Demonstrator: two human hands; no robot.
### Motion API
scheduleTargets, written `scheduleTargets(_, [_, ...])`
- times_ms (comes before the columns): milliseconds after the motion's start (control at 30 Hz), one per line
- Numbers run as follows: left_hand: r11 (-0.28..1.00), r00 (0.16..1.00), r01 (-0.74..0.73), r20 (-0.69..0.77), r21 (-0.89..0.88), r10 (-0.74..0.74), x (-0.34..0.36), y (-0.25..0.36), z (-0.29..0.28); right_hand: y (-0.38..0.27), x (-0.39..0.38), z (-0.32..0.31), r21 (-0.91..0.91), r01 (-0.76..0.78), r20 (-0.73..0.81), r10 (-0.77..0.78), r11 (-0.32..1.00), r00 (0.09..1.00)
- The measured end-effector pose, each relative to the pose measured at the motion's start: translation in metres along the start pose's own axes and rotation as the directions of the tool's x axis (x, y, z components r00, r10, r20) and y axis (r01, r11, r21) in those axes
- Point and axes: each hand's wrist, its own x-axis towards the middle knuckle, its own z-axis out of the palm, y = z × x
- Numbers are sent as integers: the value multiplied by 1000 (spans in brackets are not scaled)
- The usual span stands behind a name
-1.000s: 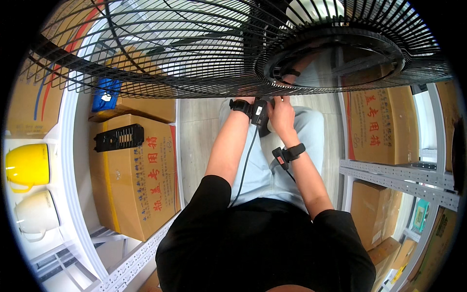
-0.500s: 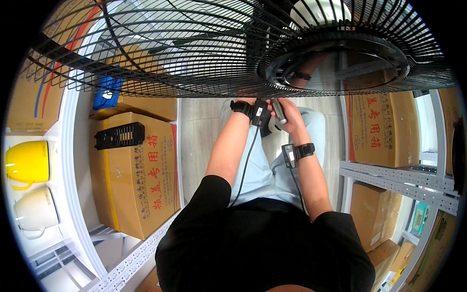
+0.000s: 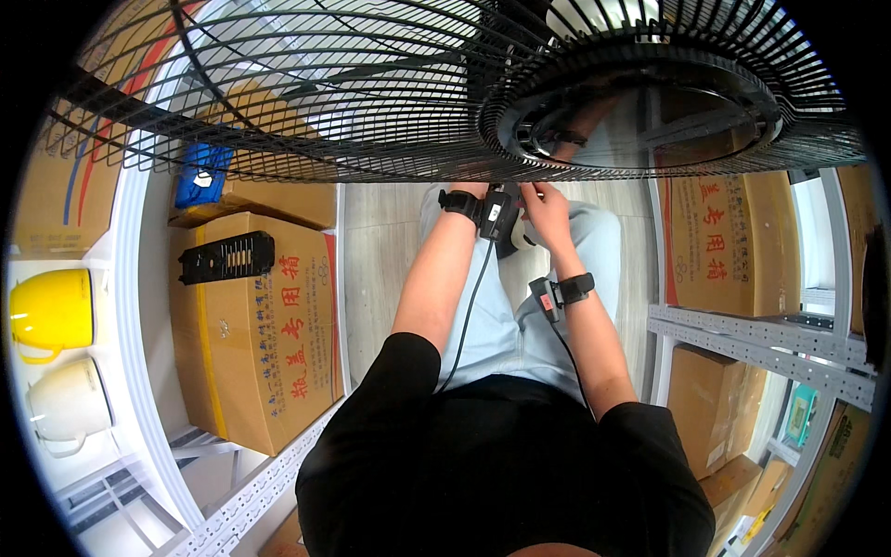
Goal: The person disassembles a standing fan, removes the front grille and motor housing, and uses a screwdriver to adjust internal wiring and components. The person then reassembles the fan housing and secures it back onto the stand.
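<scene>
A large black fan (image 3: 640, 111) with a wire grille fills the upper part of the view, its round hub facing me. My left hand (image 3: 471, 188) reaches under the lower rim of the grille, and its fingers are hidden there. Just right of it, below the rim, my right hand (image 3: 548, 212) is closed, with thumb and fingers curled together near the grille. A small bit shows at the fingertips, but its kind cannot be made out. Each wrist carries a strapped black device with a cable, the left device (image 3: 499, 213) close beside my right hand.
Cardboard boxes (image 3: 255, 353) stand on the left shelf, with a black slotted plastic part (image 3: 227, 258) on top. A yellow mug (image 3: 54, 311) and a white mug (image 3: 70, 399) are at far left. More boxes (image 3: 710, 251) fill the metal rack (image 3: 761, 339) on the right.
My right hand has turned, and the grey cylinder that stuck out of it no longer shows. The fan's hub has shifted slightly left and up. My left arm has hardly moved.
</scene>
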Motion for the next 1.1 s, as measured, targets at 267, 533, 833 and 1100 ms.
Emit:
scheduleTargets(267, [995, 977, 93, 197, -41, -84, 0, -20, 15, -12, -2, 10, 450, -328, 220, 253, 831, 942])
scheduleTargets(533, [998, 990, 56, 132, -41, -50, -10, -17, 12, 2, 6, 8, 678, -465, 399, 246, 569, 883])
scheduleTargets(833, [998, 995, 43, 93, -36, -40, -13, -17, 13, -2, -9, 12, 80, -104, 104, 95, 991, 990])
scheduleTargets(1100, [999, 997, 35, 72, -33, -33, -13, -22, 7, 3, 3, 2, 713, -564, 508, 248, 418, 825])
